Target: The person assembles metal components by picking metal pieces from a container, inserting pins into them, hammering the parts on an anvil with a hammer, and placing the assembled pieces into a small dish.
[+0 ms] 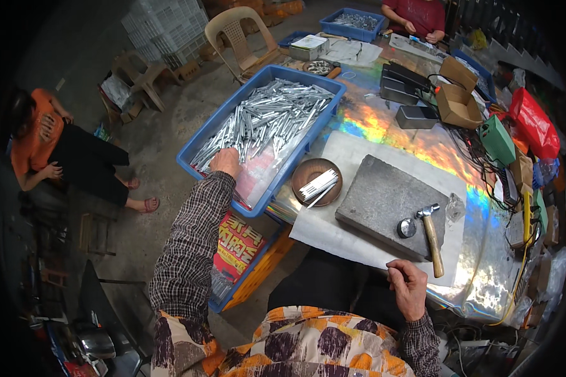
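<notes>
My left hand (227, 162) reaches into a blue plastic tray (282, 181) and touches the near side of a heap of slim silvery metal rods (267, 113). Its fingertips are hidden behind the knuckles. By the table's near edge rests my right hand (409, 290), fingers loosely curled, thumb apart, nothing visible in it. A grey stone block (383, 195) lies on a white sheet (317, 227). On the block are a small round dark metal piece (406, 228) and a wooden-handled hammer (432, 242), its handle overhanging the near edge. A round brown bowl (303, 171) holds several white sticks (319, 185).
Below the tray sits another blue bin (229, 300) with a red printed sheet. Boxes, cables and a red bag (534, 124) crowd the table's right side. One person (418, 17) works at the far end; another, in orange (41, 135), sits at left. A beige chair (239, 34) stands beyond the tray.
</notes>
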Motion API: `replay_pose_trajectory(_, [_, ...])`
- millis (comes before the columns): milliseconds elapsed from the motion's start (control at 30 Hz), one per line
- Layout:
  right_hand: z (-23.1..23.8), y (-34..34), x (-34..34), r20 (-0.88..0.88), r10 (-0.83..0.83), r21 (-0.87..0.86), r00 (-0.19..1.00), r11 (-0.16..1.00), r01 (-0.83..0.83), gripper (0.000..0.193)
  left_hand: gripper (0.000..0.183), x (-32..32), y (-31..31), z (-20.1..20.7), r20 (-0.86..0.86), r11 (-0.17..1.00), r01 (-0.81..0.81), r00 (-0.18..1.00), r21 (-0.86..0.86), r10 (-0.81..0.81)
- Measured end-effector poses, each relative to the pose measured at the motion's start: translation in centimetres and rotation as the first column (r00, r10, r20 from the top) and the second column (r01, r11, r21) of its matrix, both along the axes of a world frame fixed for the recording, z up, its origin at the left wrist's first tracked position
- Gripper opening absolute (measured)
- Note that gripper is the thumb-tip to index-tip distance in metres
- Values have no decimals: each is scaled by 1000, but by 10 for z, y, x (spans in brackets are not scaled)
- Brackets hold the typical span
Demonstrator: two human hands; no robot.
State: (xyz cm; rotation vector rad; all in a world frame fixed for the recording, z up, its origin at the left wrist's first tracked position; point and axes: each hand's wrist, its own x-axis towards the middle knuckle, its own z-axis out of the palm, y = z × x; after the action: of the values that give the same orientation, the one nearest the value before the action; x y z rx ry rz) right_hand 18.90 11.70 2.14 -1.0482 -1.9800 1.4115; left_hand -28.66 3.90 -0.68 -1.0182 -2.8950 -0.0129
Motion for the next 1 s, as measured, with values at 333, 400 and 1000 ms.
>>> replay_pose_trajectory(333, [2, -1, 5, -24, -15, -6, 1000, 1000, 15, 9, 17, 16, -6, 15, 118, 975, 32, 991, 219, -59])
replay_pose_trajectory(400, [2, -2, 8, -28, -11, 8, 1000, 1000, 11, 9, 16, 24, -9, 17, 269, 900, 43, 947, 434, -175])
replay_pose_trajectory(1000, [21, 14, 36, -76, -139, 310, 987, 938, 156, 8, 21, 188, 7, 66, 554, 549, -157, 451, 821, -700])
